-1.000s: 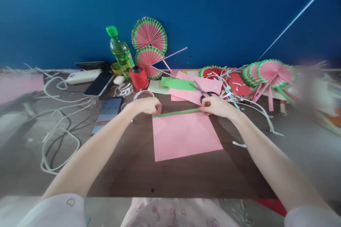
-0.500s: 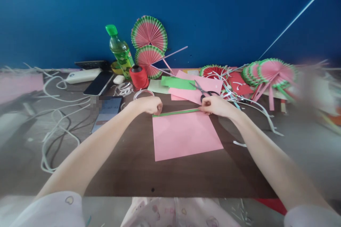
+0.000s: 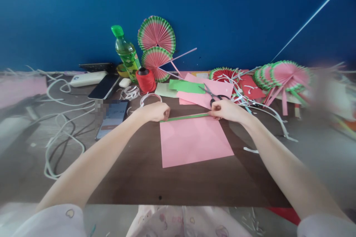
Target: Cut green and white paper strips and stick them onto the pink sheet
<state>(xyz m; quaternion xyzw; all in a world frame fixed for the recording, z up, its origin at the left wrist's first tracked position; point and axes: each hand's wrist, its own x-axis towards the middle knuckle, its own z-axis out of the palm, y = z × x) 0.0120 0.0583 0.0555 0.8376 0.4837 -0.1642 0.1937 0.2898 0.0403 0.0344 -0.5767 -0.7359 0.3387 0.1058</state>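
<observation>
A pink sheet of paper [image 3: 194, 142] lies on the dark table, with a narrow green strip [image 3: 186, 117] along its far edge. At the far left corner, my left hand [image 3: 160, 112] is closed, its fingers curled onto the paper's edge. My right hand [image 3: 222, 111] pinches the far right corner with thumb and fingers. The fingertips hide both ends of the green strip. Just beyond my right hand, black-handled scissors [image 3: 214, 94] rest on pink and green paper pieces [image 3: 186, 86].
Pleated pink-and-green paper fans [image 3: 156, 35] lean on the blue wall beside a green-capped bottle [image 3: 126, 52] and a red thread spool [image 3: 146, 80]. Phones [image 3: 112, 114] and white cables [image 3: 55, 133] lie left. More fans [image 3: 289, 74] and paper strips [image 3: 274, 113] are at right.
Both hands keep their places at the far corners of the pink sheet. The whole view has shifted very slightly; nothing else visibly differs.
</observation>
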